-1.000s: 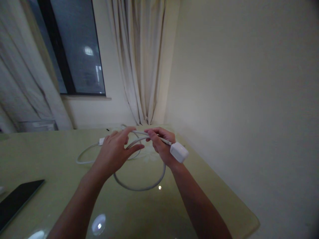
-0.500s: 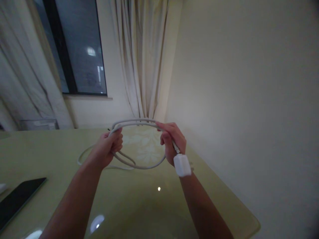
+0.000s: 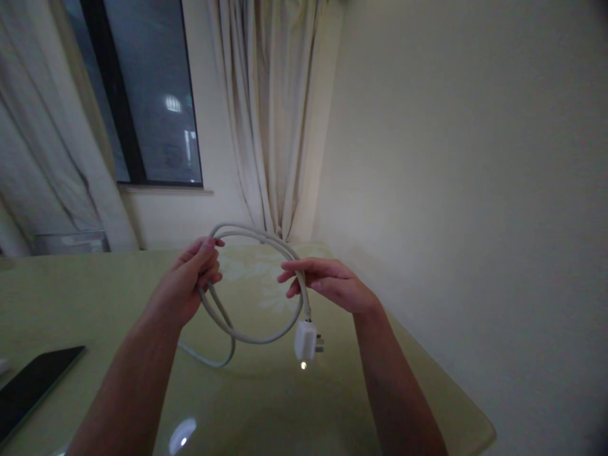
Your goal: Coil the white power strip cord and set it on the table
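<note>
A pale grey-white charging cable (image 3: 266, 342) hangs in loops above the table. My left hand (image 3: 192, 272) is closed around the left side of the loops. On the right, my right hand (image 3: 332, 282) has its fingers stretched out across the cable, touching it without a firm grip. The white plug adapter (image 3: 304, 341) dangles from the cable end just below the right fingers, its metal prongs pointing right. A lower length of cable trails left behind my left forearm, where its far end is hidden.
The glossy pale-green table (image 3: 266, 405) meets the wall (image 3: 451, 190) on the right. A dark flat tablet-like device (image 3: 40, 386) lies at the left, near a partly cut-off white object (image 3: 4, 365). Behind the table hang curtains (image 3: 270, 114) beside a window (image 3: 152, 95).
My right hand has loosened, its fingers straightening on the cable. The plug adapter has swung left and down from my right wrist. My left hand has shifted slightly left, still holding the loops.
</note>
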`<state>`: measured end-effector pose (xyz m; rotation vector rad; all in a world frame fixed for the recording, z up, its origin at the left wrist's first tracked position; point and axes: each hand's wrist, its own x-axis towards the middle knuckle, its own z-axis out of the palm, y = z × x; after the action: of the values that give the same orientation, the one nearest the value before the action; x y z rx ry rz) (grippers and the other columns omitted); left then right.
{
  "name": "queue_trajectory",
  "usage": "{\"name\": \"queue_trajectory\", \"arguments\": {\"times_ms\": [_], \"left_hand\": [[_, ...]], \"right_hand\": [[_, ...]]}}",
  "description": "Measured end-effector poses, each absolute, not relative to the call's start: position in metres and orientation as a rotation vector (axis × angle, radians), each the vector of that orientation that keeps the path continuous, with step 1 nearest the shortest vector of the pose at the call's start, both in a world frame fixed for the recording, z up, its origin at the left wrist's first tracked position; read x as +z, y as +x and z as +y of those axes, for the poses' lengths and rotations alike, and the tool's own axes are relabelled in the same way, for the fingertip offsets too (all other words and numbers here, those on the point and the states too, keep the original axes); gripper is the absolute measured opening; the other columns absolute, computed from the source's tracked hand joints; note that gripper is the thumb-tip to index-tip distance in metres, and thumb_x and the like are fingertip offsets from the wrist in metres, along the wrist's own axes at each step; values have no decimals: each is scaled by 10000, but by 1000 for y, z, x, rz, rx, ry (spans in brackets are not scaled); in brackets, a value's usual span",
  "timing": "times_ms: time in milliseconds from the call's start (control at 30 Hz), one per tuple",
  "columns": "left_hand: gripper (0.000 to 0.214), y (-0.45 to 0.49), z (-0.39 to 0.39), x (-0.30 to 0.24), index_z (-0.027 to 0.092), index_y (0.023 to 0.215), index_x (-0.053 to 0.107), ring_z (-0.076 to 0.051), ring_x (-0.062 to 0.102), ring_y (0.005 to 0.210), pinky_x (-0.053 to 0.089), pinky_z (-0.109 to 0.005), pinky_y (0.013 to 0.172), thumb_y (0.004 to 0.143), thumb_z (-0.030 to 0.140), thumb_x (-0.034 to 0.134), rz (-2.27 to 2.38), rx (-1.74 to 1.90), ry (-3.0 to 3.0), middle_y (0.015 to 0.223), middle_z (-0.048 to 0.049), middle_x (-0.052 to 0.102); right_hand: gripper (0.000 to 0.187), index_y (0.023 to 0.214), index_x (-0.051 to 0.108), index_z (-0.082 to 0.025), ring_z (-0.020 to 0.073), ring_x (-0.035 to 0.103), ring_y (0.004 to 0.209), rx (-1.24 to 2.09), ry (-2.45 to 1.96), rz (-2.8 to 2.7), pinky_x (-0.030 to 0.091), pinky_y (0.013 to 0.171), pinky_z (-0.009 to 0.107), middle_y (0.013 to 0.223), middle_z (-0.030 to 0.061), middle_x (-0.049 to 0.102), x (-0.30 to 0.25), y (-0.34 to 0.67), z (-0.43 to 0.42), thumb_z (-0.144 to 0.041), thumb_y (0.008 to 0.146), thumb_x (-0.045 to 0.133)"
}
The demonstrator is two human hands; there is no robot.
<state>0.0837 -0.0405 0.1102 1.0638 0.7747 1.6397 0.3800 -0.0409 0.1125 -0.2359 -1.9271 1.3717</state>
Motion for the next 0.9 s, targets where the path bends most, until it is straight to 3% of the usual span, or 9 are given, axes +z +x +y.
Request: {"name": "queue_trajectory", "arguments": {"times_ms": [133, 267, 433, 533, 633, 767, 900], "left_hand": [[299, 91, -42, 107, 191, 872, 712, -72, 351, 426, 426, -165, 434, 937, 483, 712, 995, 1776, 1347, 536, 78, 357], [309, 97, -45, 106, 184, 914, 737, -102, 486, 464, 515, -198, 507, 964, 480, 666, 1171, 1823, 1497, 552, 40, 483], [344, 99, -42, 104, 177, 793, 672, -51, 292, 441, 292, -128, 379, 910, 491, 753, 827, 1762, 1266, 573, 76, 301], [336, 97, -41, 106, 160, 732, 628, -36, 234, 446, 250, -116, 363, 869, 406, 811, 702, 1677, 1086, 587, 83, 283], [330, 94, -43, 112, 153, 703, 599, -35, 221, 438, 262, -123, 344, 886, 356, 783, 619, 1623, 938, 588, 86, 288], [267, 94, -46, 118, 130, 743, 638, -33, 262, 428, 274, -123, 339, 943, 290, 713, 572, 1628, 822, 570, 83, 324], [229, 93, -44, 119, 138, 813, 660, -30, 354, 436, 330, -108, 379, 1012, 246, 625, 585, 1721, 739, 590, 51, 486]], "right_hand": [[342, 1235, 653, -205, 147, 677, 839, 1389, -375, -1824, 584, 785, 312, 1119, 77, 724, 113, 372, -41, -329, 926, 730], [347, 1176, 569, -254, 95, 535, 678, 1158, -558, -1721, 459, 588, 198, 912, -31, 626, 111, 355, -41, -318, 902, 773], [422, 1296, 520, -276, 72, 352, 509, 1134, -550, -1471, 272, 461, 189, 795, -61, 625, 106, 337, -34, -388, 934, 703], [378, 1186, 628, -209, 54, 304, 477, 1142, -574, -1437, 225, 429, 196, 735, -56, 600, 104, 334, -30, -433, 904, 743], [337, 1109, 674, -192, 52, 379, 486, 963, -670, -1494, 287, 422, 181, 715, -61, 571, 103, 334, -29, -419, 883, 778], [339, 1313, 634, -215, 83, 616, 593, 647, -770, -1650, 523, 542, 201, 865, -16, 653, 100, 333, -31, -329, 994, 615], [399, 1408, 592, -217, 110, 716, 686, 726, -766, -1669, 592, 587, 227, 1012, 41, 712, 98, 331, -29, -361, 1045, 512]]}}
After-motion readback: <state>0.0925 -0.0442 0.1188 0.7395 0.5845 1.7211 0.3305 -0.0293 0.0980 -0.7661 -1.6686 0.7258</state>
